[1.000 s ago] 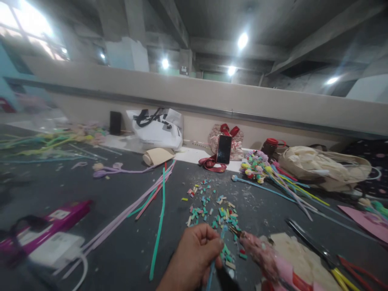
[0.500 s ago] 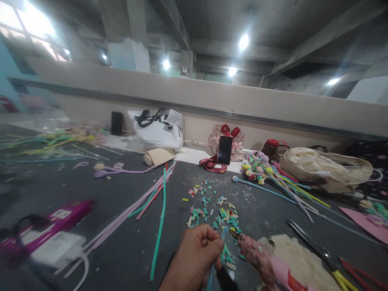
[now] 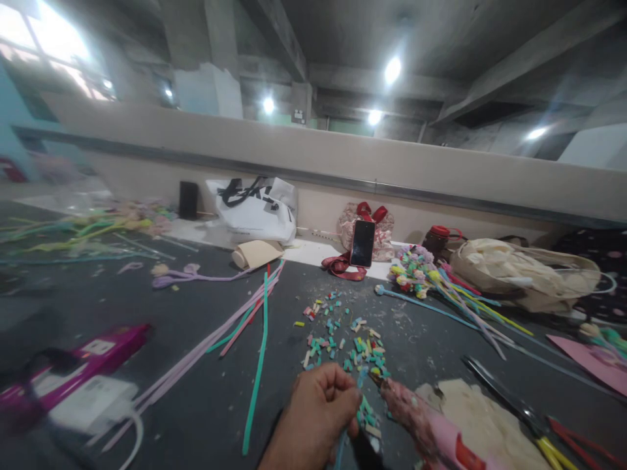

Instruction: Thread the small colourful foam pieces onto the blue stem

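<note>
My left hand (image 3: 323,408) is at the bottom middle, closed in a pinch with thumb against fingers. A light blue stem (image 3: 362,376) shows beside its fingertips, and a thin blue length runs out below the hand. Just right of it lies the brown tip of a pink glue gun (image 3: 416,414), its front crusted with residue and a red part near the bottom edge. Something dark and blurred (image 3: 366,450) is beneath my left hand. No part of my right hand shows. Small cut pieces (image 3: 365,352) in green, yellow, pink and cream are scattered around the fingertips.
Long lilac and green stems (image 3: 257,372) lie left, beside a magenta power strip (image 3: 108,346). Red-and-yellow-handled scissors (image 3: 524,411) and crumpled cream material (image 3: 480,418) are right. A phone (image 3: 362,243), flower stems (image 3: 414,271) and bags (image 3: 257,209) line the back.
The glue gun's tip has shifted slightly left, closer to my left hand. My left hand keeps its pinch in nearly the same place.
</note>
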Demonstrator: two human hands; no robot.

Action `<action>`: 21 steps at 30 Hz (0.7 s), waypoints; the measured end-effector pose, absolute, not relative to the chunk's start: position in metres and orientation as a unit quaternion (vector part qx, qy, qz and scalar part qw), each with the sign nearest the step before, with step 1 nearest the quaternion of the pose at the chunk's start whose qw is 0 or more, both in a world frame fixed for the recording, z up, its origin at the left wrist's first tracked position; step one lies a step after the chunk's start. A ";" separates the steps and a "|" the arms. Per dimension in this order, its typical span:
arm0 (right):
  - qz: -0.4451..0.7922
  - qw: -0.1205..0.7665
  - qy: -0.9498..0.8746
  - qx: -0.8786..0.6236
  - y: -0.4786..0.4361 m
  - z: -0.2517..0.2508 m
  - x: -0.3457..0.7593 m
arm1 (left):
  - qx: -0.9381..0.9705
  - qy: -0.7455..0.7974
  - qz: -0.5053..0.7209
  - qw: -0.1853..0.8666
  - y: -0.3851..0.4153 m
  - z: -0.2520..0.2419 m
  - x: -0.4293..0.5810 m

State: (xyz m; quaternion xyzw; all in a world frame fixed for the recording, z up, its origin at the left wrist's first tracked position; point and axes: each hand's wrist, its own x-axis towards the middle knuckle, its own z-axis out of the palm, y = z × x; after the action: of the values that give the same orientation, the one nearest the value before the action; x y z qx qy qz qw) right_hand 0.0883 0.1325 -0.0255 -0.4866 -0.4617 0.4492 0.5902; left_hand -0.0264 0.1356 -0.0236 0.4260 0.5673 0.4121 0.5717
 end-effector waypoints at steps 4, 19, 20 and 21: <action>0.447 0.600 -0.454 -0.483 0.130 -0.028 0.097 | 0.413 0.564 0.412 0.585 0.136 -0.027 -0.027; 0.436 0.624 -0.455 -0.463 0.135 -0.043 0.094 | 0.416 0.566 0.415 0.578 0.136 -0.022 -0.027; 0.434 0.625 -0.457 -0.461 0.135 -0.043 0.094 | 0.416 0.562 0.418 0.580 0.137 -0.023 -0.027; 0.433 0.625 -0.459 -0.460 0.135 -0.043 0.094 | 0.415 0.558 0.424 0.581 0.137 -0.024 -0.027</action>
State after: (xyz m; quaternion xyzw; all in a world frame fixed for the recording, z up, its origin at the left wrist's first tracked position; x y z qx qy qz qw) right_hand 0.0944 0.1353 -0.0433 -0.4595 -0.4594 0.4328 0.6249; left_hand -0.0270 0.1372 -0.0244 0.4152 0.5577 0.4237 0.5805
